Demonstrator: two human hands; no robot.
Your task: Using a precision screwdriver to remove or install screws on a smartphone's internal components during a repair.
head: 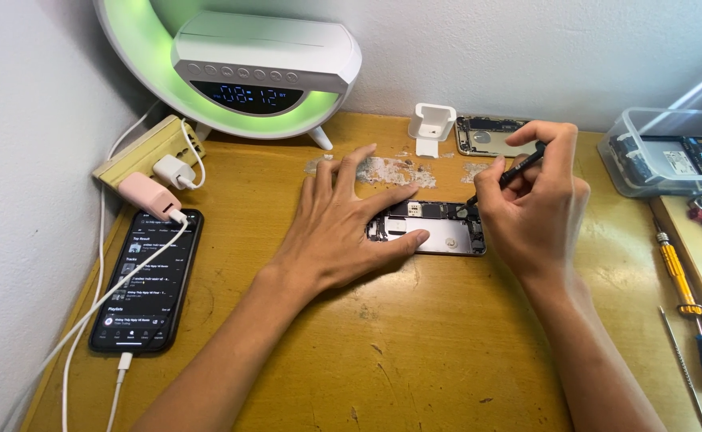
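Opened smartphone [431, 228] lying flat mid-desk on the worn wooden desk [415, 352], back half only, internals exposed — silver shield plate across most of the body, dark board and connectors along the far edge.

Head view: left hand [343, 224] spread flat, fingers open, thumb and forefinger pinning the phone's left end. Right hand [531, 200] closed in a pen grip on a thin black precision screwdriver [511, 172], tip down at the phone's upper right corner among the board parts.

Risks, as judged: tip slipping off a tiny screw head and gouging the board or a flex connector; loose screw rolling away on the rough, scarred desktop; phone skating if the left-hand pressure eases.

Nearby: second phone back shell [483, 136] behind, white stand [431, 128], clear plastic box [663, 152] with parts at right, orange-handled screwdriver [679, 280], lit phone on charge [147, 280] at left, well apart.
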